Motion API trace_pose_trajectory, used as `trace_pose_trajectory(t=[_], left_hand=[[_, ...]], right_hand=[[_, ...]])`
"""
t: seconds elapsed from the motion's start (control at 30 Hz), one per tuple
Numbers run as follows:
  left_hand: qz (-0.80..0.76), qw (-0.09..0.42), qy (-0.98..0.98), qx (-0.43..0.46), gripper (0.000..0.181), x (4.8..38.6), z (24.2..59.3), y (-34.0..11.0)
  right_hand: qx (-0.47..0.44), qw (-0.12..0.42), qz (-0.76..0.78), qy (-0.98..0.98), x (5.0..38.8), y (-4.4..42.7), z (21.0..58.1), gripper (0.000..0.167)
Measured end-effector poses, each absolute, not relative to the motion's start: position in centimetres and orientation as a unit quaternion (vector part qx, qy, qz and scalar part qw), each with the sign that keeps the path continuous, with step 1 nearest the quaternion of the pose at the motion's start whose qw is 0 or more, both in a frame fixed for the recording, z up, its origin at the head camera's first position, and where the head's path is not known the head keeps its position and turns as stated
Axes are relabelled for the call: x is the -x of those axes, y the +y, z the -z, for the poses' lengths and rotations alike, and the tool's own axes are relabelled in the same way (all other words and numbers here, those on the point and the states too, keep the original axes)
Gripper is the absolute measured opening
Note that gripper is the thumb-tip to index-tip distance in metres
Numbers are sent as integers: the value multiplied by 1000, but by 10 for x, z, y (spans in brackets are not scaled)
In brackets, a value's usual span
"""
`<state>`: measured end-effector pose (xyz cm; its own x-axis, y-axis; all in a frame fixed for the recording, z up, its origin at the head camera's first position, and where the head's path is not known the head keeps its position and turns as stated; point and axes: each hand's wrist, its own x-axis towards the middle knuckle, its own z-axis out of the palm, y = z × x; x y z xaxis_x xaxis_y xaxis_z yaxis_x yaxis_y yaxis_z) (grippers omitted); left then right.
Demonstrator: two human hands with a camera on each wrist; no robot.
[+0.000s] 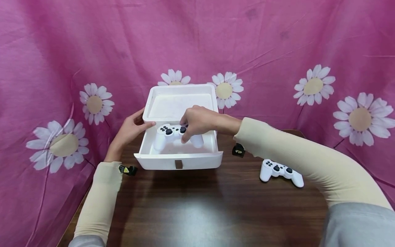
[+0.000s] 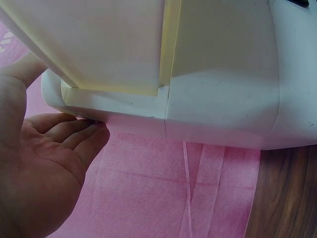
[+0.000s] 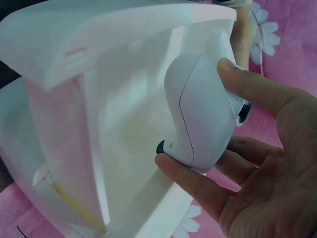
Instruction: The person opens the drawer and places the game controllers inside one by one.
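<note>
A white drawer unit [image 1: 178, 88] stands at the back of the table with its drawer [image 1: 163, 163] pulled out. Inside or just over the drawer, my right hand [image 1: 199, 121] pinches a white game controller [image 1: 161, 140] between thumb and fingers. The right wrist view shows the controller [image 3: 203, 109] tilted, with the hand [image 3: 262, 183] around its edge. My left hand [image 1: 129, 129] steadies the unit's left side, thumb near the drawer's back left corner. In the left wrist view, that hand's [image 2: 54, 163] fingertips touch the white casing [image 2: 223, 89].
A second white controller [image 1: 280, 171] lies on the brown wooden table [image 1: 191, 206] at the right, below my right forearm. A pink curtain [image 1: 191, 41] with white daisies hangs behind the unit and along both sides.
</note>
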<state>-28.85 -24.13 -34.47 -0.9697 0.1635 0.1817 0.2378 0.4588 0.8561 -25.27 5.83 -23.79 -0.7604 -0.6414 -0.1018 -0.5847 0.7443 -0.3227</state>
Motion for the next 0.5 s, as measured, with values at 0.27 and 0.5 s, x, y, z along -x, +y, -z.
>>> trace_pose_trajectory(t=[0.27, 0.5], left_hand=[[499, 39, -857, 125, 83, 290, 347, -244], [503, 35, -855, 121, 83, 288, 346, -244]], right_hand=[[340, 112, 114, 927, 251, 53, 248, 31], [319, 122, 83, 936, 250, 46, 254, 28]])
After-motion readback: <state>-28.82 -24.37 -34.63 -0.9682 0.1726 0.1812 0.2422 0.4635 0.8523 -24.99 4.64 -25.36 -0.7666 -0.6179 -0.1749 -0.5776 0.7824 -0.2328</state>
